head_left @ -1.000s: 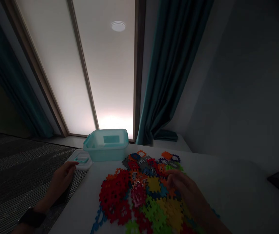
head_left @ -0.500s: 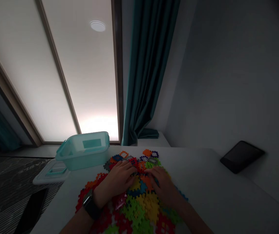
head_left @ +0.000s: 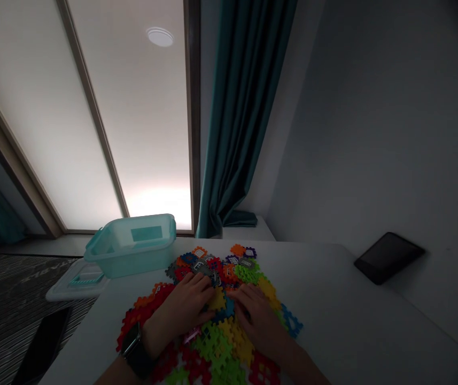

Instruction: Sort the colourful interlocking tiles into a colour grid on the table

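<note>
Bright toothed plastic tiles lie in a heap on the white table, under and around both my hands. My left hand [head_left: 188, 302], with a dark watch on its wrist, has its thumb and fingers closed at the left edge of a yellow toothed tile [head_left: 217, 300]. Opposite it, my right hand [head_left: 255, 314] is closed with curled fingers, its tips beside a bit of orange; what it grips is hidden. A blue tile [head_left: 225, 312] shows between the hands. Nearer me are green tiles [head_left: 215, 342] and yellow tiles [head_left: 240, 339].
A teal plastic box [head_left: 134, 251] stands at the table's left back edge, its lid [head_left: 77, 280] beside it. A dark phone-like slab [head_left: 44, 342] lies to the lower left. Against the right wall is a black tablet-like object [head_left: 389, 258]. A teal curtain [head_left: 237, 133] hangs behind the white table [head_left: 333, 321].
The view has shifted slightly, so the scene sits a little further left. Both hands have drawn a little toward me, uncovering grey and red tiles at the back of the heap.
</note>
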`<act>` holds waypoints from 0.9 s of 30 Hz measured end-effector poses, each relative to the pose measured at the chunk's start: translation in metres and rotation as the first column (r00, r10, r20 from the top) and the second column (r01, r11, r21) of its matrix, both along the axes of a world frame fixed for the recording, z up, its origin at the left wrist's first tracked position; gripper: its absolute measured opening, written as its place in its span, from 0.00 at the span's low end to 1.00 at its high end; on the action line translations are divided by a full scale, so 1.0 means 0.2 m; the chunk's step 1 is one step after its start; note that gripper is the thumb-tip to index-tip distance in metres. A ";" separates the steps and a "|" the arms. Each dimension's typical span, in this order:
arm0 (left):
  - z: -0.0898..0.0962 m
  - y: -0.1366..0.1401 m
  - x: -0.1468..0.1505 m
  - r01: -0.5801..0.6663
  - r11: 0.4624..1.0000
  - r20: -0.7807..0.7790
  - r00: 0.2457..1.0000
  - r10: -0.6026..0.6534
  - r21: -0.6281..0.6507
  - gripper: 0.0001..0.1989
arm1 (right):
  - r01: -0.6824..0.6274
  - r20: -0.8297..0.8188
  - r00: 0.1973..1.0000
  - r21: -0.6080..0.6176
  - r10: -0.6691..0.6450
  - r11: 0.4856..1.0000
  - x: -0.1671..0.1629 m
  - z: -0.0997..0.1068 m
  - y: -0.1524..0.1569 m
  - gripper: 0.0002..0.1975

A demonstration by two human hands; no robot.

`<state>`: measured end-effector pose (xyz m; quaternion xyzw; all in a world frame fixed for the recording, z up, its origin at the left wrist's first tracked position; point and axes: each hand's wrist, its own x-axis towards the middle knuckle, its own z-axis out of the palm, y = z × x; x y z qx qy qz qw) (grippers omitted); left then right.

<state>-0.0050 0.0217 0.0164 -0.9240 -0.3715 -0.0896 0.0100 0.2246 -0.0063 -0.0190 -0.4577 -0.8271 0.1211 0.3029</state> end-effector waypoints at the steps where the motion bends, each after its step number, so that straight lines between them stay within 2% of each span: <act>1: 0.00 0.00 0.00 -0.005 1.000 0.003 1.000 0.005 -0.013 0.15 | -0.001 -0.003 1.000 -0.001 0.001 1.000 0.00 0.00 0.00 0.13; 8: -0.06 -0.01 -0.05 -0.069 0.994 0.145 0.986 0.080 -0.081 0.18 | -0.007 -0.019 1.000 -0.011 0.007 1.000 0.00 0.00 0.00 0.12; 15: -0.12 -0.02 -0.09 -0.072 0.996 0.233 0.969 0.080 -0.043 0.19 | -0.007 0.006 1.000 -0.019 0.007 1.000 0.00 0.01 -0.01 0.13; 20: -0.12 -0.03 -0.09 -0.066 0.998 0.326 0.943 0.071 -0.025 0.19 | -0.018 0.029 0.999 0.017 0.018 1.000 0.00 -0.01 -0.01 0.15; 24: -0.11 -0.04 -0.10 -0.047 0.999 0.443 0.895 0.049 -0.016 0.21 | -0.025 0.022 0.999 0.075 0.023 0.997 -0.01 -0.01 -0.03 0.21; 27: -0.09 -0.07 -0.09 -0.002 0.999 0.512 0.859 0.018 -0.032 0.22 | -0.021 0.008 1.000 0.114 0.021 0.993 -0.03 -0.01 -0.04 0.22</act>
